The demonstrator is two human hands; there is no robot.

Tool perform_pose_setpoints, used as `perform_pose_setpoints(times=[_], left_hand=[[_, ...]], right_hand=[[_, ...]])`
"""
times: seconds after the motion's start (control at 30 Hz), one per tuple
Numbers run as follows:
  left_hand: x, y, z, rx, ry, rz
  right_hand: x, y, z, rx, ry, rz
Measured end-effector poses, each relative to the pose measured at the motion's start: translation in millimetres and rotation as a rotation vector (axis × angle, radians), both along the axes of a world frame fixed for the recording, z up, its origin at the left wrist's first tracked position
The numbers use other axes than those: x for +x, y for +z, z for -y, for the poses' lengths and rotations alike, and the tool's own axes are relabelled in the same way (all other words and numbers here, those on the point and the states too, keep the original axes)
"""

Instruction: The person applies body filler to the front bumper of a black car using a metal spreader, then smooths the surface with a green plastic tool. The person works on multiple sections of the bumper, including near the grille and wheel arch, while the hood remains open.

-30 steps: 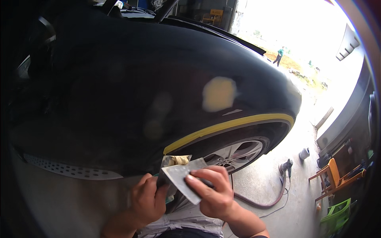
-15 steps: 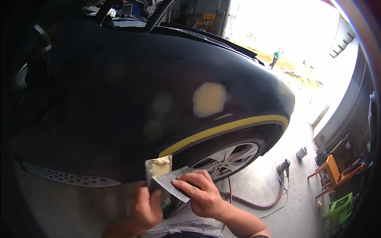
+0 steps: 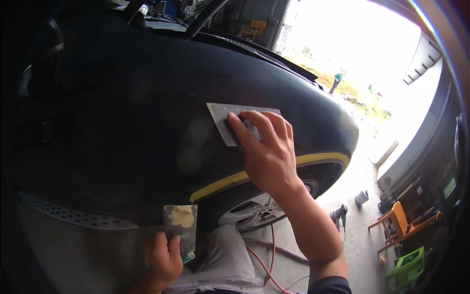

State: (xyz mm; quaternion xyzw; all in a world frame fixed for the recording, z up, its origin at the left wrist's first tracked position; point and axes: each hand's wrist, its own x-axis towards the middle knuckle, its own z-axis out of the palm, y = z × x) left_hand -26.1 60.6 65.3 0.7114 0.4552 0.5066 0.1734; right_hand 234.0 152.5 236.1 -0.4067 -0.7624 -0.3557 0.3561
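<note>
My right hand (image 3: 271, 157) is closed round a wide grey putty spreader (image 3: 221, 123), which lies against the dark car fender (image 3: 161, 98) above the wheel arch. The spreader and hand hide the patch of cream filler there. Low in front of me, my left hand (image 3: 167, 262) pinches a smaller flat grey putty knife (image 3: 181, 236) by its greenish handle end. A lump of cream filler (image 3: 182, 217) sits on its upper part. Yellow tape (image 3: 220, 186) runs along the wheel-arch edge, over the tyre and silver spoked wheel (image 3: 254, 210).
Red-brown hoses (image 3: 271, 267) lie on the concrete floor beside my knee. A sander (image 3: 339, 213), a grey can (image 3: 362, 197), an orange-brown wooden chair (image 3: 399, 220) and a green plastic stool (image 3: 409, 269) stand to the right. A distant person (image 3: 336, 82) is outside the wide doorway.
My right hand has lifted the spreader away from the left hand's putty knife, up onto the fender over the filler patch. The left hand has dropped slightly and moved left.
</note>
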Motion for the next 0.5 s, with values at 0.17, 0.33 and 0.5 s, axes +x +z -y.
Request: perform_pose_setpoints(times=[0.17, 0.33, 0.5], left_hand=[[-1, -8, -5, 0.015, -0.005, -0.039], [0, -12, -8, -0.069, -0.048, -0.016], [6, -16, -10, -0.007, -0.056, -0.035]], right_hand=[[-12, 3, -9, 0.007, -0.089, 0.008], [-19, -2, -2, -0.083, -0.089, 0.006], [-23, -6, 14, -0.231, -0.097, 0.090]])
